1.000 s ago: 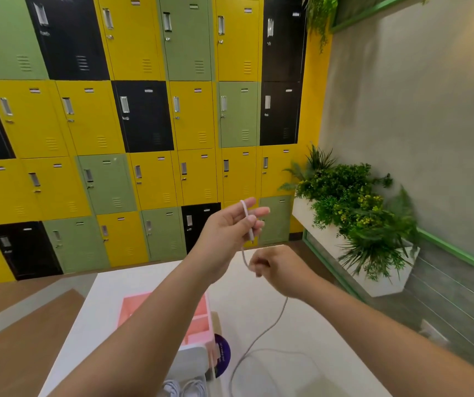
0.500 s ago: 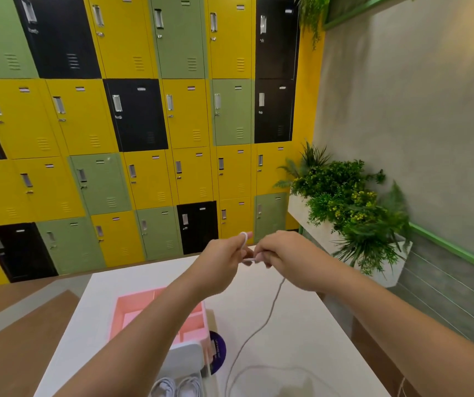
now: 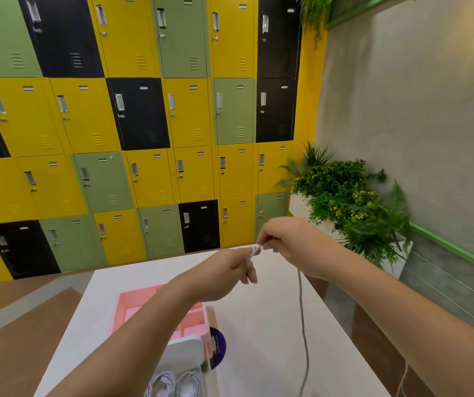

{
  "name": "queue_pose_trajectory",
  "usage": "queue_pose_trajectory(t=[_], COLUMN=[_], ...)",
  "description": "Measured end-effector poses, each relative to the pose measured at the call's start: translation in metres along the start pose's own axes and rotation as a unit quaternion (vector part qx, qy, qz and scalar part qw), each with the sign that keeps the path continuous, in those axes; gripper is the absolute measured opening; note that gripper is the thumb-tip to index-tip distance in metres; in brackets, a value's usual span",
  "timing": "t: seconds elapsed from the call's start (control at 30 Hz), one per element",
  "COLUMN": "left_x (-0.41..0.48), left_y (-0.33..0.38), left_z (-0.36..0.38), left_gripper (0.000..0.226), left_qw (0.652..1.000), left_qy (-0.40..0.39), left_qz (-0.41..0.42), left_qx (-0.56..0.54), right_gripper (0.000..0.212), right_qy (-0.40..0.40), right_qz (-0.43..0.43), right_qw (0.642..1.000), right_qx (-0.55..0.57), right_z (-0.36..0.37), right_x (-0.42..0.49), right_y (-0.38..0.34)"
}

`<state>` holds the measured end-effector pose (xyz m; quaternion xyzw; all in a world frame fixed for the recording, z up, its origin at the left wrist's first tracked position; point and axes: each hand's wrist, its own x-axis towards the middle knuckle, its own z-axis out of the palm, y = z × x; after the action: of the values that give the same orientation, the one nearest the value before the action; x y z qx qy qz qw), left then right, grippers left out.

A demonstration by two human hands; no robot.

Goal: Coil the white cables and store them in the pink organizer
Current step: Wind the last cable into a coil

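Lowered since a second ago, left hand (image 3: 227,272) now meets right hand (image 3: 290,245) above the tabletop (image 3: 273,325). Both grips pinch a small loop of white cable (image 3: 301,316). Its slack hangs toward 6 o'clock from the right hand. Organizer (image 3: 128,306) lies on the tabletop at 7 o'clock of the left hand. Coiled cables (image 3: 172,382) sit in a white box (image 3: 184,351) at its 5 o'clock.

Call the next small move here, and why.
Probably wrap another turn: the right hand pinches the white cable beside the small loop held by the left hand, and a long tail hangs down to the table, uncoiled. Storing in the pink organizer looks premature.
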<state>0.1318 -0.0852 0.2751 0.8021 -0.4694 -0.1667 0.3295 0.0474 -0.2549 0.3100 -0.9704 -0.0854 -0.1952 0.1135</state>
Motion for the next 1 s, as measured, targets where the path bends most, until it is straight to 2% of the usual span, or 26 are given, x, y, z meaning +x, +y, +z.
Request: queue_pose_trajectory(t=[0.13,0.23,0.37,0.53,0.63,0.73,0.8,1.0], left_x=[-0.001,-0.007,-0.010,-0.012,-0.013,-0.016,-0.017,-0.018], left_y=[0.003,0.005,0.005,0.006,0.010,0.014,0.017,0.023], left_z=[0.000,-0.003,-0.006,-0.007,-0.006,-0.006,-0.006,-0.018], left_gripper=[0.033,0.040,0.039,0.034,0.033,0.034,0.036,0.031], left_qw=[0.999,0.996,0.993,0.988,0.984,0.978,0.968,0.915], left_qy=[-0.006,-0.027,-0.036,0.020,0.069,0.088,0.090,0.102], left_qz=[-0.006,-0.001,-0.006,-0.014,-0.006,0.004,0.013,0.054], left_qx=[-0.048,-0.089,-0.109,-0.155,-0.162,-0.189,-0.232,-0.386], right_gripper=[0.007,0.018,0.007,0.008,0.018,0.007,0.007,0.015], right_qy=[0.060,0.078,0.103,0.133,0.147,0.165,0.167,0.057], right_qz=[-0.060,-0.099,-0.120,-0.115,-0.090,-0.060,-0.011,0.129], right_qw=[0.994,0.986,0.980,0.976,0.978,0.983,0.986,0.977], right_qx=[-0.069,-0.110,-0.118,-0.131,-0.122,-0.061,0.015,0.161], right_z=[0.009,0.014,0.009,0.011,0.017,0.017,0.017,0.041], right_x=[0.003,0.003,0.002,0.002,0.003,0.006,0.009,0.002], right_y=[0.008,0.015,0.015,0.016,0.017,0.014,0.012,0.019])
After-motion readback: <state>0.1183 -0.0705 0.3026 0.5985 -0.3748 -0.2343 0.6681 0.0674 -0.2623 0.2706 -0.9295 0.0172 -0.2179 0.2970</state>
